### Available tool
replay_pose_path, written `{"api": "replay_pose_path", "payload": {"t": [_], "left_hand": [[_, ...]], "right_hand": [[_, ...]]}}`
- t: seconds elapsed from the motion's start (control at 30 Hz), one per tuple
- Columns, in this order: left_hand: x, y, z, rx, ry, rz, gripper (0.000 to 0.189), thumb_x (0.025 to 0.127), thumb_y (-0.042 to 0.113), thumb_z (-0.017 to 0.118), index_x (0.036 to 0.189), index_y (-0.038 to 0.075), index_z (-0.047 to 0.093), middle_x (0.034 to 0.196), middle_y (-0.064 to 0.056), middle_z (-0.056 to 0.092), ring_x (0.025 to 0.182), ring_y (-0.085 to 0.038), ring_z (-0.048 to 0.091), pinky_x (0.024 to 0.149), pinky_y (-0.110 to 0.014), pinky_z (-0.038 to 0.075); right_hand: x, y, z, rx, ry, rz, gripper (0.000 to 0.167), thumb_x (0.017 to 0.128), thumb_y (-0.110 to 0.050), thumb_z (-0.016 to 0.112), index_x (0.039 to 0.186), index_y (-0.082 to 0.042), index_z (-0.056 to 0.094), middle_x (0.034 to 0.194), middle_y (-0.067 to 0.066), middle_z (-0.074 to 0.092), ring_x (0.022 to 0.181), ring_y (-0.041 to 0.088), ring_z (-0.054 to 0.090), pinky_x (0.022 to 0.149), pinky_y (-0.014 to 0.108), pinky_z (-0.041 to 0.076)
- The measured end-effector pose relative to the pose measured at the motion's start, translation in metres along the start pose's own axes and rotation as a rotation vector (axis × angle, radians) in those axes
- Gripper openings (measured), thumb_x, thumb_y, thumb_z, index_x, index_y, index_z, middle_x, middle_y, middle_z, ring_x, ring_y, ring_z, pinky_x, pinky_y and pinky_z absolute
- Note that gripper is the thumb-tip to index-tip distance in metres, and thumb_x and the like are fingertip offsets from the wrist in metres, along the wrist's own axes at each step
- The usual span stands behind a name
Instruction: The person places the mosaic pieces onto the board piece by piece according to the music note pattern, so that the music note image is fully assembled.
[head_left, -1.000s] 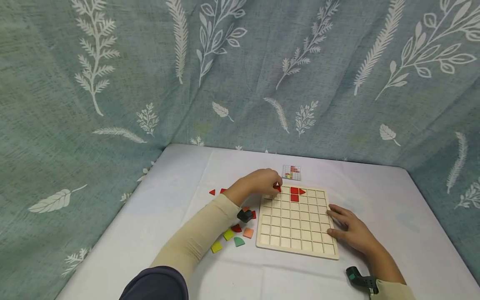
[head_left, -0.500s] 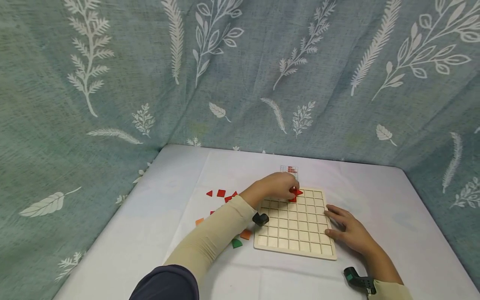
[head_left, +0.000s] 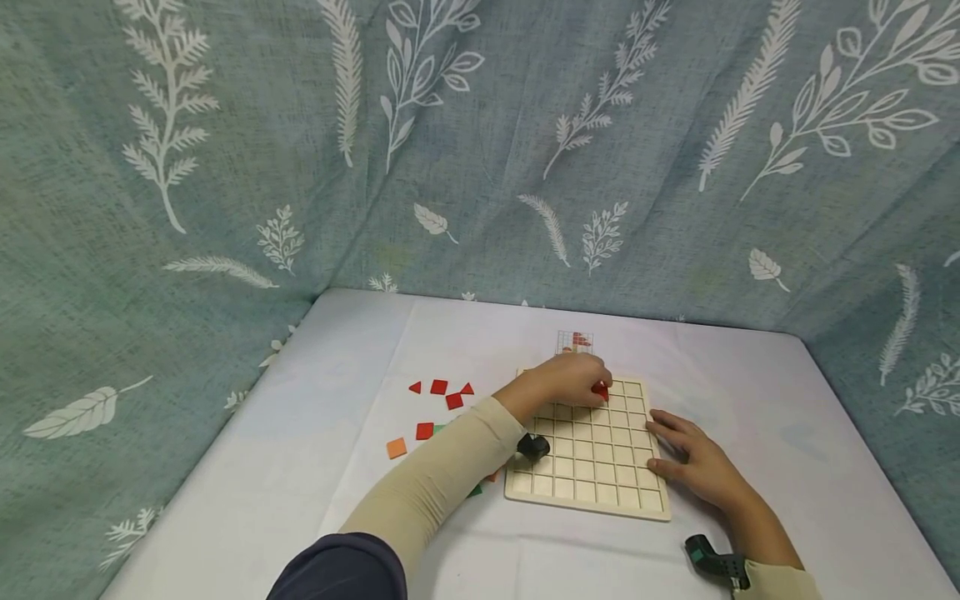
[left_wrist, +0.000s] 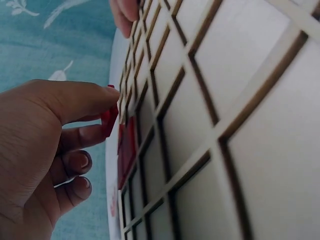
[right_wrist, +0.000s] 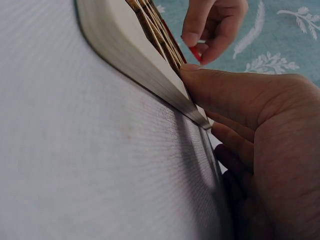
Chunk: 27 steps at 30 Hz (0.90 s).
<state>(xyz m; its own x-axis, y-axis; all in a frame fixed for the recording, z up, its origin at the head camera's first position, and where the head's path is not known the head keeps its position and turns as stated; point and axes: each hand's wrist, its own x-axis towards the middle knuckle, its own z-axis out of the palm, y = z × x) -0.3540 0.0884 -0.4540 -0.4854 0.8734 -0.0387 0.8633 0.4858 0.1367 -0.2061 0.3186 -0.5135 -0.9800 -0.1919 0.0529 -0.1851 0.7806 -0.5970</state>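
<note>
My left hand point(head_left: 573, 379) reaches over the far part of the wooden grid board point(head_left: 585, 479). Thumb and forefinger pinch a small red tile point(left_wrist: 108, 121), held on edge close to the board. Beside it, other red tiles point(left_wrist: 127, 152) sit in the board's squares; in the head view this hand hides them. My right hand point(head_left: 697, 458) lies at the board's right edge, thumb on the rim point(right_wrist: 187, 95) and the other fingers along the side. Its fingers are relaxed and touch the board without curling round it.
Left of the board lie several loose tiles, among them a red square point(head_left: 439, 387), a red triangle point(head_left: 416, 387) and an orange square point(head_left: 396, 448). My left sleeve point(head_left: 435, 467) covers others. Behind the board is a printed pattern card point(head_left: 574, 340), partly hidden.
My left hand has carried the red tile rightward, from the board's far left corner across its far rows, covering the placed red tiles. The right hand stays at the right edge.
</note>
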Motion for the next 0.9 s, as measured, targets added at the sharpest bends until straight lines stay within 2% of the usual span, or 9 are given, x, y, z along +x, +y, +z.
{"api": "replay_pose_path", "payload": {"t": [0.3, 0.53, 0.67, 0.9], "left_hand": [[0.005, 0.0, 0.01, 0.028, 0.008, 0.031, 0.022, 0.092, 0.033, 0.066, 0.108, 0.019, 0.071, 0.09, 0.008, 0.058, 0.076, -0.006, 0.05, 0.065, -0.023, 0.041], [0.003, 0.0, 0.012, 0.046, 0.02, 0.039, 0.013, 0.093, 0.034, 0.065, 0.093, 0.023, 0.07, 0.083, 0.007, 0.052, 0.071, -0.008, 0.046, 0.059, -0.023, 0.036], [0.001, 0.0, 0.012, 0.075, 0.019, 0.04, 0.014, 0.093, 0.036, 0.064, 0.096, 0.024, 0.072, 0.085, 0.006, 0.05, 0.071, -0.008, 0.044, 0.057, -0.022, 0.033], [-0.002, 0.003, 0.011, 0.104, 0.017, 0.037, 0.016, 0.094, 0.037, 0.063, 0.097, 0.026, 0.074, 0.09, 0.007, 0.051, 0.073, -0.008, 0.045, 0.058, -0.022, 0.036]], "right_hand": [[-0.001, 0.0, -0.001, 0.001, 0.005, -0.022, 0.071, 0.081, -0.042, 0.076, 0.139, -0.006, 0.054, 0.152, 0.01, 0.035, 0.138, 0.041, 0.026, 0.103, 0.064, 0.023], [-0.001, -0.002, -0.002, -0.001, 0.004, -0.024, 0.072, 0.082, -0.042, 0.076, 0.139, -0.005, 0.053, 0.152, 0.011, 0.035, 0.138, 0.042, 0.026, 0.103, 0.064, 0.023], [-0.001, -0.003, -0.002, 0.005, -0.003, -0.014, 0.072, 0.082, -0.042, 0.076, 0.139, -0.005, 0.053, 0.152, 0.011, 0.034, 0.139, 0.042, 0.025, 0.103, 0.064, 0.022], [-0.001, -0.004, -0.002, 0.019, -0.009, -0.008, 0.072, 0.082, -0.042, 0.075, 0.14, -0.006, 0.053, 0.152, 0.011, 0.034, 0.139, 0.041, 0.025, 0.103, 0.064, 0.022]]}}
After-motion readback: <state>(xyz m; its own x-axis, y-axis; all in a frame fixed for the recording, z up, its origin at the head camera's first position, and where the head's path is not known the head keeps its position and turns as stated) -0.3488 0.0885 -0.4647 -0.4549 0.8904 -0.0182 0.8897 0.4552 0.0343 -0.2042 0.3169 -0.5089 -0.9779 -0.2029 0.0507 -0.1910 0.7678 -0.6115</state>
